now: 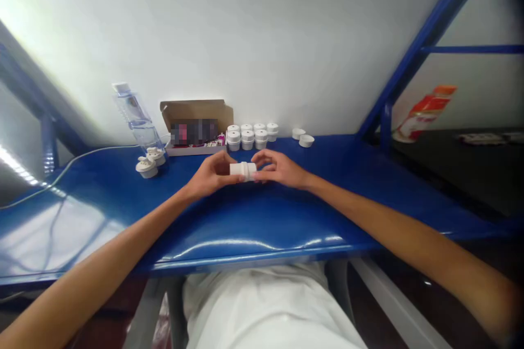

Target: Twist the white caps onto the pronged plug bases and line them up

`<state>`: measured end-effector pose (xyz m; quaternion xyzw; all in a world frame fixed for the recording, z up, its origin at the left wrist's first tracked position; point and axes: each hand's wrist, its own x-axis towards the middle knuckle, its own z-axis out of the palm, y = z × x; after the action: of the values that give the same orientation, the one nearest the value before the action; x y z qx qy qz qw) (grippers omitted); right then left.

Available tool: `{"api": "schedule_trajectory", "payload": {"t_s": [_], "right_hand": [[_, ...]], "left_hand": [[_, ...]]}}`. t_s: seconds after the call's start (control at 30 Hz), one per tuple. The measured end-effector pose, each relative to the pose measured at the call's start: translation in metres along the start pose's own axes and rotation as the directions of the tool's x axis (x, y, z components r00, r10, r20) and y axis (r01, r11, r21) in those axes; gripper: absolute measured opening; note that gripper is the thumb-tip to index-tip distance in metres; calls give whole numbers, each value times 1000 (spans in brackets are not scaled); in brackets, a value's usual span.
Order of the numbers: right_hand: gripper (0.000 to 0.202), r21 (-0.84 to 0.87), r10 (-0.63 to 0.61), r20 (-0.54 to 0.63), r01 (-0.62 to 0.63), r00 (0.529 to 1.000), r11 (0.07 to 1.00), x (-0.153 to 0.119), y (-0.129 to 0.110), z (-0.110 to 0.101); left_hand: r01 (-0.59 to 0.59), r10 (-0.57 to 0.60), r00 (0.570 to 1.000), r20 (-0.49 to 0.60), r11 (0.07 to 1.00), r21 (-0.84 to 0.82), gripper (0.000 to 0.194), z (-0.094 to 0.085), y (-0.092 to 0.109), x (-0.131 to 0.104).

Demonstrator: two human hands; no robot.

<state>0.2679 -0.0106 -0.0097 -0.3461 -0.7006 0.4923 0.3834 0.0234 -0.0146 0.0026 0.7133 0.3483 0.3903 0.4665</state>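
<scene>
White piece: the cylindrical piece [243, 170] lies sideways between your two hands, in front of the group of white pieces.
Left hand: your left hand [216, 170] has its thumb and fingers clamped on the left end of it.
Right hand: your right hand [273, 167] has its thumb and fingertips closed on the right end (the remaining fingers are curled).
Behind: white pieces [247, 137] stand in two rows, beside an open box [196, 150].
Right of these: two small white cups [306, 141].
Left side: two knobbed white parts [147, 168] near a clear bottle [139, 120].
Under all: the blue table [254, 223].
</scene>
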Motion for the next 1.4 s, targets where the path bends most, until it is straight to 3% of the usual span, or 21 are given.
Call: {"api": "schedule_trajectory", "payload": {"t_s": [0.07,0.2,0.27,0.33,0.43,0.5,0.57,0.63,0.7,0.77,0.83,0.93,1.07,1.17,1.3,1.4], "right_hand": [[41,35,57,1,-57,998,998,0,2,3],[50,71,-55,-19,56,998,996,0,1,6],[48,87,-24,-10,25,1000,996,0,1,6],[42,122,61,14,-62,998,991,-1,1,6],[42,109,90,31,-93,995,990,0,2,8],[41,-3,27,-19,-27,999,1000,2,3,6],[38,-222,-96,-125,66,988,973,6,6,-1],[35,-481,-249,-231,112,941,870,11,13,-17],[39,-658,-349,-288,81,892,749,17,25,-38],[48,-701,-351,-361,-3,864,713,23,42,-60],[50,-651,-330,-461,-61,824,756,28,60,-78],[41,-552,-261,-469,-49,844,833,34,81,-88],[29,-563,-253,-419,-30,872,826,38,87,-89],[34,-661,-272,-447,-109,852,743,37,76,-98],[38,-798,-316,-525,-328,790,506,26,59,-122],[52,-764,-133,-597,-510,791,396,15,54,-136]], "left_hand": [[-3,3,1000,1,1000,-6,54,0,1,0],[-6,6,1000,9,1000,-15,53,0,2,0],[-42,41,999,14,998,37,51,1,1,-1],[-123,121,992,24,976,178,46,2,-1,-4],[-236,237,970,59,848,475,35,4,-4,-6],[-272,265,959,101,752,601,31,4,-5,-5],[-306,252,951,179,685,662,29,1,-5,-3],[-337,215,941,261,643,688,27,-5,-5,0],[-328,197,945,263,611,721,28,-15,-4,4],[-270,206,961,183,565,780,29,-28,-3,7],[-194,227,970,89,491,849,30,-44,-2,10],[-57,253,966,-49,395,917,30,-65,1,13],[126,230,951,-206,319,939,30,-87,11,14],[282,152,935,-319,224,933,34,-103,19,9],[446,24,893,-449,75,892,43,-128,19,2],[502,-114,862,-494,54,863,53,-140,12,-2]]}}
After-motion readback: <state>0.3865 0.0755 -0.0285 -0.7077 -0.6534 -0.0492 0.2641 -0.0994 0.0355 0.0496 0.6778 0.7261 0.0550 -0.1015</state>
